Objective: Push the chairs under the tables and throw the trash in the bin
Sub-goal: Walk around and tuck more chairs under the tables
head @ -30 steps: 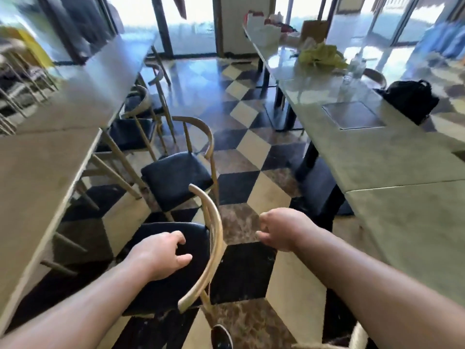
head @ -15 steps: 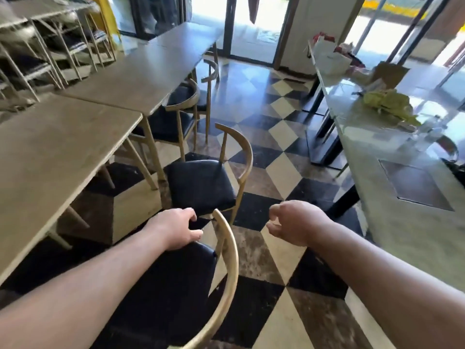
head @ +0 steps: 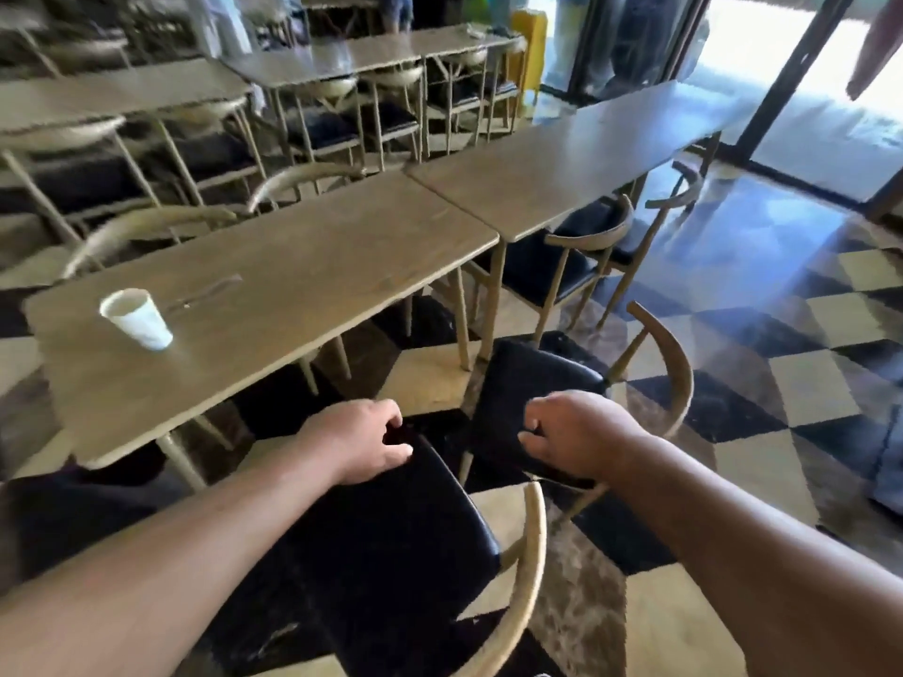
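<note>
A chair with a black seat [head: 391,544] and a curved wooden back stands pulled out from the near wooden table [head: 293,285]. My left hand [head: 361,439] hovers at the far edge of that seat, fingers loosely curled and holding nothing. A second black-seated chair [head: 527,378] stands out in the aisle by the table's corner. My right hand [head: 571,434] is in a loose fist above its seat. A white paper cup [head: 137,317] lies tilted on the table's left end, with a thin dark stick [head: 205,293] beside it.
A second table [head: 562,173] joins the first on the right, with a chair [head: 562,271] partly under it. More tables and tucked chairs [head: 342,119] fill the back. The checkered floor [head: 806,383] opens to the right, towards glass doors.
The view has swung left, so the near table with the cup now fills the middle. Both hands stayed in front, now over the two chair seats.
</note>
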`<state>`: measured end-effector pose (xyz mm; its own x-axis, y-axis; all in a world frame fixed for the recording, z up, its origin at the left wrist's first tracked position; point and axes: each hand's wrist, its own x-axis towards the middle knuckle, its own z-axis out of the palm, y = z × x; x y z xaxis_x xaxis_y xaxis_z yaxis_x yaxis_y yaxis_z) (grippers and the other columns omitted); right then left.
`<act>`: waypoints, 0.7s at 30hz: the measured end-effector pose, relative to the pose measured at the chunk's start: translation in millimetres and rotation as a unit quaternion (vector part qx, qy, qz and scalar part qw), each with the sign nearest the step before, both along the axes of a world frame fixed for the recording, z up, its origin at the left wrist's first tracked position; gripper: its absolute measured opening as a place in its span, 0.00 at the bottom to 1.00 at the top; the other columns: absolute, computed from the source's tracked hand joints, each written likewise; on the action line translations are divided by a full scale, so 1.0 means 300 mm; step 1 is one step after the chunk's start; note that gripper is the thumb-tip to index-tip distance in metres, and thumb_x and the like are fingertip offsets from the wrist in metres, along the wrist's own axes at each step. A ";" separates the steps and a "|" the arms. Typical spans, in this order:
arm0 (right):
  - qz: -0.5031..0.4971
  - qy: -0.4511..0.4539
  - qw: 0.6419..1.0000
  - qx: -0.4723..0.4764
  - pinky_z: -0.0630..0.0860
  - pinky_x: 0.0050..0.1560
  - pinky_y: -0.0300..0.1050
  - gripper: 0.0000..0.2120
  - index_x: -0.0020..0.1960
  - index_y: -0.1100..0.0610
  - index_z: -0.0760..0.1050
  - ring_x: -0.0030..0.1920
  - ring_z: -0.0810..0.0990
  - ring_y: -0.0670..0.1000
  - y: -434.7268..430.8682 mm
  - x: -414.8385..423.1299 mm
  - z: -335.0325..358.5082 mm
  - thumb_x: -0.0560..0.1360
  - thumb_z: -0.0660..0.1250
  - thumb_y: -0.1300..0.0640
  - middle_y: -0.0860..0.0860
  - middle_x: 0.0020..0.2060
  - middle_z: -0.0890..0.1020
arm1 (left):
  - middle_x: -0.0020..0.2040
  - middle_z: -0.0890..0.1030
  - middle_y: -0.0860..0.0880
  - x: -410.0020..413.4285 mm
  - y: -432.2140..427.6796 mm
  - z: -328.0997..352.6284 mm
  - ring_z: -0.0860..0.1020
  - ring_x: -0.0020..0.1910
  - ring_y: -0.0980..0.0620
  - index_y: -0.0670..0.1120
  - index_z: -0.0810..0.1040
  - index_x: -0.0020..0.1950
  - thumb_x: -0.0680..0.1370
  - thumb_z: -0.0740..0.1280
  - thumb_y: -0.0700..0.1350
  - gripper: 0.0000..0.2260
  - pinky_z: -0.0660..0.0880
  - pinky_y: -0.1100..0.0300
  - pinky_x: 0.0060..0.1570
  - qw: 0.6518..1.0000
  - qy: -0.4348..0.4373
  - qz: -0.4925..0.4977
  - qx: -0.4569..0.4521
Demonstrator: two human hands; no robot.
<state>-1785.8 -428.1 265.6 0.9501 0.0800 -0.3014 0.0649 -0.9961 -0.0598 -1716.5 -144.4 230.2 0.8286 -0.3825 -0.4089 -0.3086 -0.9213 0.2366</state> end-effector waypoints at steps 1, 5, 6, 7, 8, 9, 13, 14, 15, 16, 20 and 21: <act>0.024 0.001 1.000 0.009 0.80 0.49 0.51 0.14 0.53 0.48 0.80 0.48 0.80 0.51 -0.014 0.033 -0.021 0.81 0.63 0.39 0.46 0.47 0.83 | 0.61 0.80 0.59 -0.016 0.017 -0.012 0.80 0.56 0.53 0.60 0.74 0.68 0.77 0.65 0.69 0.24 0.80 0.50 0.53 0.999 0.003 0.032 0.009; 0.111 0.042 0.992 0.030 0.75 0.46 0.48 0.13 0.56 0.48 0.79 0.52 0.82 0.52 -0.065 0.114 -0.129 0.81 0.62 0.40 0.47 0.49 0.82 | 0.61 0.80 0.59 -0.147 0.042 -0.075 0.79 0.56 0.54 0.60 0.75 0.68 0.77 0.66 0.69 0.23 0.77 0.55 0.51 0.990 0.017 0.135 0.045; 0.130 0.058 0.989 0.028 0.73 0.46 0.47 0.13 0.56 0.48 0.79 0.54 0.81 0.52 -0.075 0.126 -0.158 0.82 0.62 0.41 0.47 0.51 0.82 | 0.61 0.80 0.58 -0.185 0.039 -0.094 0.79 0.56 0.54 0.59 0.76 0.68 0.78 0.67 0.67 0.23 0.78 0.55 0.51 0.986 0.023 0.163 0.042; 0.146 0.072 0.986 0.024 0.73 0.46 0.47 0.14 0.58 0.49 0.79 0.54 0.81 0.52 -0.084 0.138 -0.187 0.82 0.62 0.42 0.47 0.51 0.82 | 0.60 0.80 0.57 -0.220 0.032 -0.110 0.79 0.55 0.54 0.58 0.76 0.69 0.78 0.67 0.66 0.22 0.79 0.54 0.52 0.981 0.029 0.189 0.037; 0.162 0.082 0.983 0.021 0.73 0.46 0.47 0.14 0.59 0.50 0.79 0.54 0.81 0.52 -0.089 0.150 -0.215 0.83 0.62 0.42 0.47 0.52 0.81 | 0.59 0.80 0.57 -0.253 0.028 -0.131 0.80 0.55 0.54 0.58 0.76 0.69 0.78 0.67 0.66 0.22 0.80 0.52 0.53 0.975 0.035 0.216 0.034; 0.177 0.092 0.980 0.021 0.73 0.46 0.47 0.14 0.59 0.50 0.78 0.53 0.80 0.52 -0.091 0.163 -0.246 0.83 0.61 0.42 0.47 0.51 0.80 | 0.59 0.81 0.57 -0.286 0.023 -0.152 0.80 0.55 0.54 0.59 0.76 0.69 0.78 0.67 0.67 0.22 0.80 0.52 0.54 0.969 0.041 0.240 0.034; 0.216 0.132 0.966 0.045 0.78 0.43 0.50 0.10 0.53 0.46 0.76 0.45 0.78 0.49 -0.059 0.182 -0.388 0.82 0.62 0.41 0.43 0.45 0.78 | 0.62 0.80 0.58 -0.432 0.024 -0.278 0.80 0.54 0.55 0.58 0.74 0.70 0.80 0.66 0.66 0.22 0.77 0.56 0.47 0.947 0.079 0.309 0.027; 0.225 0.149 0.962 0.047 0.80 0.45 0.51 0.09 0.52 0.45 0.75 0.45 0.79 0.49 -0.046 0.177 -0.431 0.82 0.62 0.40 0.43 0.45 0.79 | 0.63 0.80 0.58 -0.472 0.023 -0.319 0.80 0.53 0.56 0.58 0.74 0.70 0.80 0.66 0.66 0.22 0.76 0.57 0.46 0.942 0.094 0.321 0.025; 0.235 0.163 0.957 0.047 0.81 0.46 0.52 0.09 0.52 0.45 0.75 0.46 0.80 0.50 -0.034 0.166 -0.478 0.82 0.62 0.40 0.44 0.46 0.80 | 0.64 0.80 0.58 -0.510 0.022 -0.367 0.79 0.53 0.56 0.58 0.74 0.70 0.80 0.66 0.66 0.22 0.77 0.57 0.46 0.937 0.108 0.330 0.025; 0.244 0.176 0.953 0.038 0.82 0.46 0.53 0.10 0.54 0.45 0.76 0.46 0.81 0.51 -0.023 0.151 -0.526 0.82 0.62 0.40 0.45 0.47 0.81 | 0.64 0.80 0.58 -0.547 0.020 -0.419 0.79 0.53 0.56 0.58 0.74 0.71 0.80 0.66 0.66 0.23 0.77 0.57 0.48 0.933 0.122 0.338 0.026; 0.280 0.223 0.934 0.003 0.81 0.44 0.51 0.13 0.61 0.45 0.77 0.46 0.80 0.52 -0.002 0.058 -0.744 0.82 0.62 0.41 0.46 0.48 0.79 | 0.60 0.81 0.58 -0.680 -0.013 -0.631 0.80 0.52 0.54 0.58 0.75 0.69 0.79 0.66 0.66 0.22 0.80 0.53 0.52 0.910 0.183 0.373 0.001; 0.285 0.236 0.929 -0.008 0.80 0.44 0.51 0.13 0.61 0.45 0.77 0.46 0.80 0.53 -0.004 0.031 -0.796 0.82 0.62 0.41 0.46 0.47 0.77 | 0.57 0.81 0.58 -0.707 -0.024 -0.681 0.80 0.51 0.55 0.58 0.75 0.68 0.79 0.65 0.66 0.21 0.81 0.52 0.52 0.907 0.193 0.374 -0.003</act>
